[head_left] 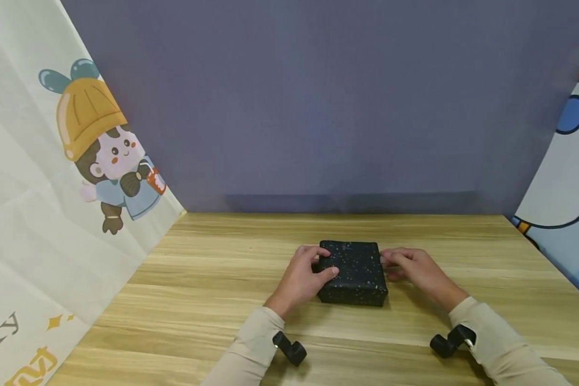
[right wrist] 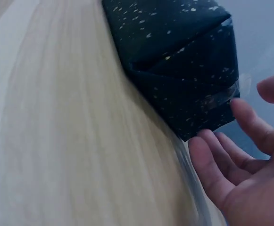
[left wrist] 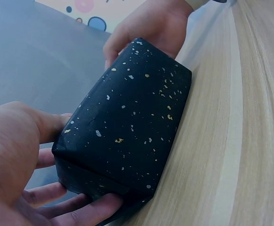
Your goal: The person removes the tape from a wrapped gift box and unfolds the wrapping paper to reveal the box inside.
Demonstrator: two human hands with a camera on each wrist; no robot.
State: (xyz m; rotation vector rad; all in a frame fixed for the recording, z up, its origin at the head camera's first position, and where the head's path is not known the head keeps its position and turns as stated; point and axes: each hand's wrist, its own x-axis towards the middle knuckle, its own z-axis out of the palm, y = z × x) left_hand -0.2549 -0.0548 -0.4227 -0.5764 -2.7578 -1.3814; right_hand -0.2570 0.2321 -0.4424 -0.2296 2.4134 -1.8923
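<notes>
Fingers of my left hand [head_left: 303, 274] grasp the black speckled gift-wrapped box [head_left: 352, 268]; my right hand's [head_left: 412, 271] relaxed fingers touch its end flap [right wrist: 193, 99], thumb apart. I judge wrapping nearly done, 1 clear tape strip [right wrist: 221, 98] left to smooth. On the wood-grain table [head_left: 188, 300], I have room to either side.

A rectangular box [head_left: 353, 268] wrapped in black paper with scattered gold and silvery flecks lies flat on the table [head_left: 198, 300], a broad face up and one long side facing near. At its right end the paper folds into a tapering flap [right wrist: 186, 94] with a strip of clear tape [right wrist: 221, 98]. The left hand [head_left: 299, 280] grips the left end; the right hand's [head_left: 417, 271] fingers touch the flap.
</notes>
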